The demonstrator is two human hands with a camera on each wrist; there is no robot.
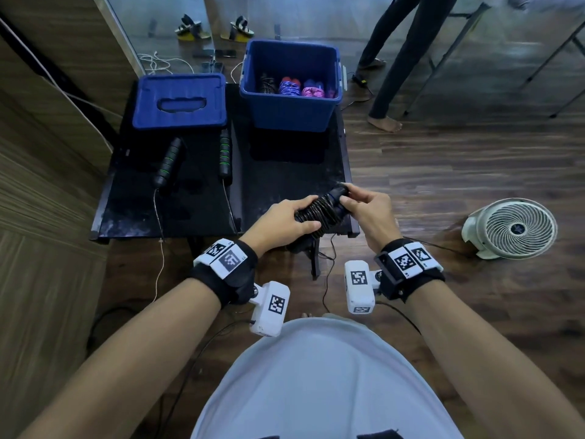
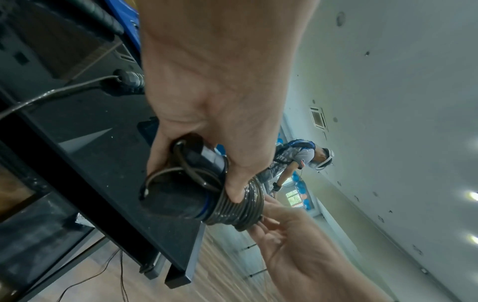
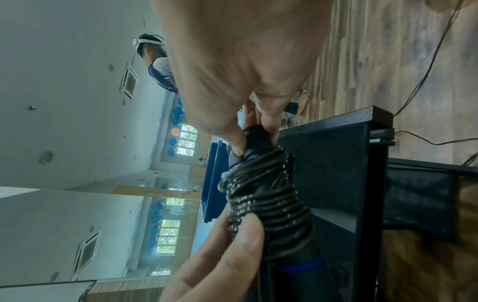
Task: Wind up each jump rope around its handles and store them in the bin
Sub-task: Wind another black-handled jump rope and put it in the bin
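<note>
A black jump rope bundle [image 1: 319, 208], its cord coiled round two blue-ringed handles, is held over the front right corner of the black table [image 1: 285, 172]. My left hand [image 1: 286, 221] grips its near end, thumb across the coils [image 2: 238, 208]. My right hand [image 1: 361, 205] pinches the far handle tip [image 3: 256, 139] above the wound cord [image 3: 264, 200]. A second rope with green-ringed black handles [image 1: 167, 163] lies unwound on the table's left part, its other handle [image 1: 224, 156] beside it. The blue bin [image 1: 289, 115] at the back holds wound ropes, black, blue and pink [image 1: 313, 91].
The bin's blue lid [image 1: 180, 101] lies at the table's back left. A white floor fan [image 1: 509, 229] stands right of the table. Another person's legs [image 1: 392, 74] are behind the bin. Cables run over the wooden floor; a wood-panelled wall is on the left.
</note>
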